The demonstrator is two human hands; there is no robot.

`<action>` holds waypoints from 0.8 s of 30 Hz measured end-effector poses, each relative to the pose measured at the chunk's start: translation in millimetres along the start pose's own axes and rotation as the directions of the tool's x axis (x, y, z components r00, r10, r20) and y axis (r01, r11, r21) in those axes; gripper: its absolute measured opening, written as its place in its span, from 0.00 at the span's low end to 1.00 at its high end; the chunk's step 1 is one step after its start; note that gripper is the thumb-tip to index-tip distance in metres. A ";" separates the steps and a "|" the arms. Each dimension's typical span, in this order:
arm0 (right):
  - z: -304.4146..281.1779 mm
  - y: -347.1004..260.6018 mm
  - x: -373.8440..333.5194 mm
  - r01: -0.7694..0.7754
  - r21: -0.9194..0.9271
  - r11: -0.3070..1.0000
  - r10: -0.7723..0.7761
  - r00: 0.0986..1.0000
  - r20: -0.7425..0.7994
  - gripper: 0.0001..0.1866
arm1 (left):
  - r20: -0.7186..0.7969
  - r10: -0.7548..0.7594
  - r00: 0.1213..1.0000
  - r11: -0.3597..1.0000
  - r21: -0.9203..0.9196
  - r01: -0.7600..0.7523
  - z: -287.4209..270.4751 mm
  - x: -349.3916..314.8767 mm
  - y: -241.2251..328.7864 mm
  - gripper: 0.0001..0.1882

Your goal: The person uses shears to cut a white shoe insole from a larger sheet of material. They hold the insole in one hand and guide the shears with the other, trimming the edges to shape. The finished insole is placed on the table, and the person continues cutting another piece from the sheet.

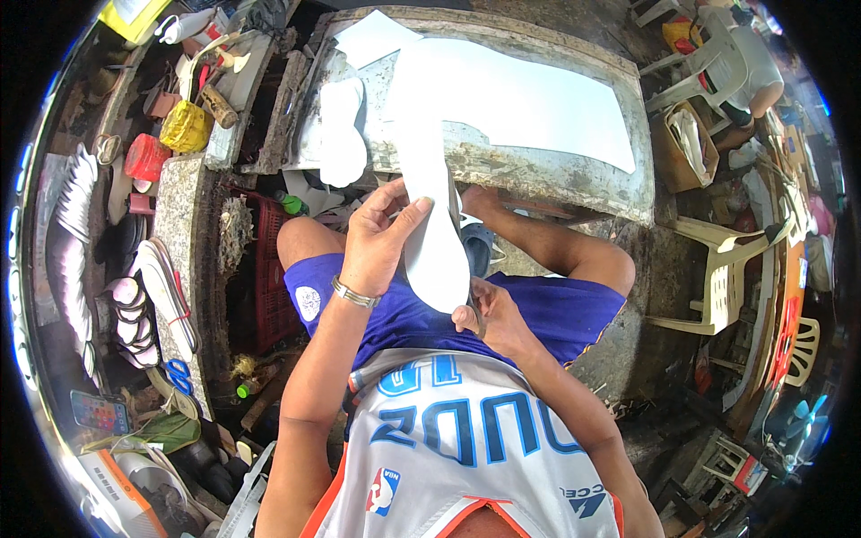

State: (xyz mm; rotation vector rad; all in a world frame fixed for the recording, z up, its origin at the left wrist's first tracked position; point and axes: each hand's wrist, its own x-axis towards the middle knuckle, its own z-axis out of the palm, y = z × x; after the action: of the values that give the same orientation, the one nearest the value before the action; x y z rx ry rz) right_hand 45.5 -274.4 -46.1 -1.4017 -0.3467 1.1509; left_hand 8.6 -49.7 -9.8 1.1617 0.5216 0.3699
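One white sole held up over purple shorts

Farthest left of the grip, a row of pale soles stands packed together, perhaps to save room, with a phone lying nearer the person. Closer in, a red band ties a bundle of soles, likely so they stay matched. A red crate sits low, just left of the knee.

Past the grip, a loose white cutout lies on the worn table. The left hand pinches the sole at its narrow middle, thumb on top and fingers behind, which probably keeps it from swinging. The sole hangs over the lap; its far end merges with the white beyond, so I cannot tell where it stops.

At the rounded near end is the right hand, fingers curled; whether it pinches the edge or something thin and dark there, I cannot tell. Beyond the grip to the right, a large white sheet covers much of the tabletop. The bent right leg hems in that side, and a plastic chair stands well apart.
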 end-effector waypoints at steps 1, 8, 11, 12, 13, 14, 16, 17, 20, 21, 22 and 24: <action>0.8 0.2 0.7 0.004 0.013 1.000 -0.004 1.000 -0.009 0.34 | 0.003 0.000 1.000 1.000 0.002 0.000 0.4 -0.9 -0.7 0.20; 5.2 -7.9 1.1 0.000 0.138 0.990 0.003 1.000 -0.022 0.32 | 0.003 -0.036 0.999 0.999 0.001 0.036 5.7 -8.7 -4.3 0.22; 6.3 -8.8 1.1 0.005 0.148 0.989 -0.001 1.000 -0.025 0.30 | 0.007 -0.048 0.999 0.999 -0.013 0.048 6.1 -9.3 -4.2 0.22; 6.1 -8.6 1.0 0.006 0.145 0.989 -0.002 1.000 -0.025 0.29 | 0.006 -0.050 0.999 0.999 -0.015 0.050 6.3 -9.4 -4.1 0.22; 5.9 -8.1 0.9 0.006 0.142 0.990 -0.003 1.000 -0.025 0.28 | 0.006 -0.052 0.999 0.999 -0.018 0.052 6.5 -9.6 -4.2 0.22; 5.8 -7.4 1.1 0.006 0.146 0.989 -0.002 1.000 -0.024 0.27 | 0.003 -0.051 0.999 0.999 -0.017 0.051 6.7 -9.8 -4.2 0.22; 6.0 -5.9 2.2 0.005 0.153 0.988 -0.002 1.000 -0.021 0.27 | -0.002 -0.048 0.999 0.999 -0.017 0.048 7.3 -9.9 -4.2 0.22; 6.2 -5.3 2.3 0.001 0.157 0.988 0.002 1.000 -0.024 0.27 | 0.000 -0.046 0.999 0.999 -0.020 0.046 7.5 -10.1 -4.2 0.22; 7.4 -3.9 2.3 -0.002 0.149 0.989 0.008 0.999 -0.037 0.28 | 0.007 -0.047 0.999 0.998 -0.029 0.047 7.8 -10.4 -4.6 0.22; 7.8 -3.6 1.9 0.002 0.132 0.991 0.004 0.999 -0.045 0.29 | 0.011 -0.053 0.999 0.998 -0.031 0.054 7.5 -10.5 -4.6 0.22; 8.1 -3.0 1.5 0.006 0.115 0.993 0.000 0.999 -0.053 0.29 | 0.008 -0.069 0.998 0.997 -0.029 0.069 7.3 -10.6 -4.7 0.22; 8.0 -1.3 0.9 0.016 0.118 0.993 -0.009 0.998 -0.058 0.31 | -0.001 -0.047 0.999 0.999 -0.018 0.047 7.4 -11.7 -5.6 0.22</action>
State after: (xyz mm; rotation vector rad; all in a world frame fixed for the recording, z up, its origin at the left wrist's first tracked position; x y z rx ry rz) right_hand 40.1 -268.7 -43.5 -1.3243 -0.2426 1.1010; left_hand 3.2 -63.6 -10.5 1.1301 0.5453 0.3343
